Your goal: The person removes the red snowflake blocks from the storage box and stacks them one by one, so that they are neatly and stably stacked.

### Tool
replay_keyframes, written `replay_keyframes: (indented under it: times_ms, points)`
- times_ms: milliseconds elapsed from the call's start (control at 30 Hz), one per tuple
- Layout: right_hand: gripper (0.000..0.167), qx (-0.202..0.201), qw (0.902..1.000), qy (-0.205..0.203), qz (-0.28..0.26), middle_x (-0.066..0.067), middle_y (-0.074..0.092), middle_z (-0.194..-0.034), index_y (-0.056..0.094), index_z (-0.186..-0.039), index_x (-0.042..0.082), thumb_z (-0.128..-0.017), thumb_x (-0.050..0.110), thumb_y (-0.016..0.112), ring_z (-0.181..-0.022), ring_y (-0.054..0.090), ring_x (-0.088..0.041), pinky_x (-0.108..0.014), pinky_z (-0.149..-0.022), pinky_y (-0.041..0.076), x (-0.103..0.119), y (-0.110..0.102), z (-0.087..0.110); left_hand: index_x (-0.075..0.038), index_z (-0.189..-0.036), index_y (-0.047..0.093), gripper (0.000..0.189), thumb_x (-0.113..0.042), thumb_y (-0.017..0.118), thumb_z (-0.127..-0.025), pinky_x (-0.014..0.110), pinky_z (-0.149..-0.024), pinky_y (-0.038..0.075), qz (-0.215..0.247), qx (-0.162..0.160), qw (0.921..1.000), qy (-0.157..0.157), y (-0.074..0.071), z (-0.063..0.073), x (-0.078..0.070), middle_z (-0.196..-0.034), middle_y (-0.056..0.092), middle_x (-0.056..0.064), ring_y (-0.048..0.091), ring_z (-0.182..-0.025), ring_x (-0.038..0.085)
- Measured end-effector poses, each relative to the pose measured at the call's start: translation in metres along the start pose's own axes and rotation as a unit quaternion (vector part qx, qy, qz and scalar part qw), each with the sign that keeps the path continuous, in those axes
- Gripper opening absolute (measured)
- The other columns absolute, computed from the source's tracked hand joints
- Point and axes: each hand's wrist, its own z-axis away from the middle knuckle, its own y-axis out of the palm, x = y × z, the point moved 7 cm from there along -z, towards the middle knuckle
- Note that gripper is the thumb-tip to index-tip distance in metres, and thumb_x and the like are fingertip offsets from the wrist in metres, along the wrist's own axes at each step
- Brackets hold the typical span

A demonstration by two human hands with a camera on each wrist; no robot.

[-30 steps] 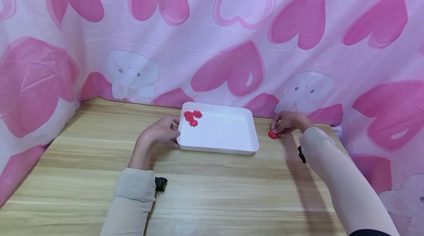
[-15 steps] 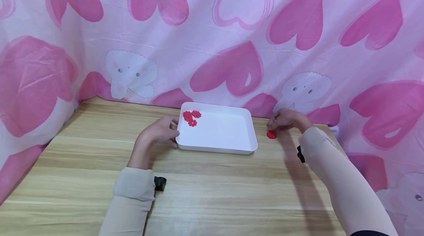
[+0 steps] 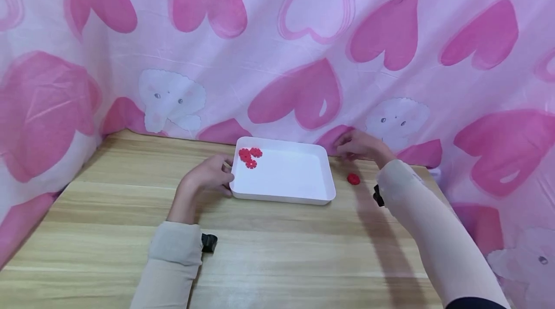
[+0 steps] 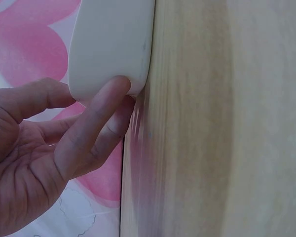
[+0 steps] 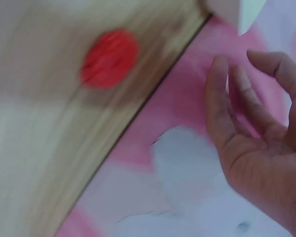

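**Steadying left hand point(image 3: 210, 172) and unladen right hand point(image 3: 357, 144)**

The white tray point(image 3: 290, 171) lies at the centre of the frame, on the wooden table point(image 3: 260, 251); the left hand grips its left end, thumb and fingers bent about the wall. Red pieces point(image 3: 244, 155) cluster inside, toward the tray's upper left. A loose red piece point(image 3: 353, 179) rests on the table, right of centre – apart from the tray and below the right hand, whose fingers are loosely spread and pinch nothing. The right-wrist view is blurred, so whether that piece is single or stacked cannot be told. Good practice, as judged here: keep the left grip light, so that the tray neither slides nor tips, and take a thin piece by its rim – fingertips low, forearm clear of the tray wall
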Motion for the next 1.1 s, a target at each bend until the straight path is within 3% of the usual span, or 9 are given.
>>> replay_keyframes:
  times_ms: [167,233,433,633,867,1100]
  points:
    - [0.030,-0.010,0.9989,-0.022,0.041,-0.008,0.066,-0.088,0.067,-0.123,-0.007,-0.103,0.015,0.067,-0.080,0.062,-0.020,-0.034,-0.085,0.063,0.032,0.010,-0.004,0.013,-0.147,0.045,0.050,0.004,0.056,-0.100,0.039,-0.080,0.069,-0.005,-0.007,1.0000,-0.002,0.001,-0.001,0.000,-0.116,0.063,0.028,0.075,-0.086,0.029]
    - [0.029,-0.011,0.9986,-0.021,0.047,-0.011,0.066,-0.093,0.068,-0.123,-0.005,-0.103,0.016,0.067,-0.082,0.062,-0.022,-0.036,-0.087,0.064,0.044,0.016,-0.006,0.013,-0.147,0.045,0.050,0.003,0.056,-0.100,0.040,-0.080,0.069,-0.009,-0.008,0.9999,0.001,0.001,-0.001,-0.001,-0.116,0.063,0.028,0.075,-0.086,0.029]
    - [0.037,-0.004,0.9996,-0.025,0.010,-0.018,0.067,-0.128,0.065,-0.134,-0.005,-0.103,0.014,0.069,-0.111,0.067,-0.035,-0.048,-0.104,0.063,0.078,0.036,-0.015,0.013,-0.148,0.045,0.050,0.004,0.056,-0.100,0.040,-0.081,0.069,-0.014,-0.012,0.9998,0.003,0.001,-0.001,-0.004,-0.113,0.064,0.027,0.076,-0.085,0.029]
    - [0.036,0.014,0.9992,-0.035,-0.015,-0.020,0.067,-0.133,0.064,-0.135,-0.004,-0.103,0.013,0.068,-0.125,0.064,-0.044,-0.046,-0.101,0.065,0.104,0.057,-0.025,0.013,-0.148,0.045,0.050,0.004,0.056,-0.100,0.041,-0.081,0.070,-0.010,-0.014,0.9999,0.002,0.000,0.001,-0.007,-0.115,0.064,0.028,0.076,-0.086,0.030]
    - [0.036,0.026,0.9994,-0.009,-0.023,-0.015,0.072,-0.124,0.068,-0.133,0.000,-0.101,0.017,0.074,-0.123,0.069,-0.041,-0.043,-0.100,0.065,0.121,0.080,-0.042,0.013,-0.148,0.045,0.050,0.004,0.056,-0.100,0.042,-0.080,0.070,-0.009,-0.012,0.9999,0.004,0.001,0.000,-0.008,-0.114,0.065,0.028,0.077,-0.086,0.031]
    - [0.033,0.064,0.9977,-0.021,0.005,-0.015,0.073,-0.121,0.070,-0.132,-0.001,-0.101,0.012,0.073,-0.110,0.071,-0.034,-0.039,-0.098,0.066,0.139,0.105,-0.053,0.012,-0.147,0.046,0.049,0.004,0.057,-0.100,0.039,-0.078,0.070,-0.019,-0.019,0.9996,-0.001,0.002,-0.002,-0.006,-0.112,0.064,0.026,0.076,-0.083,0.028]
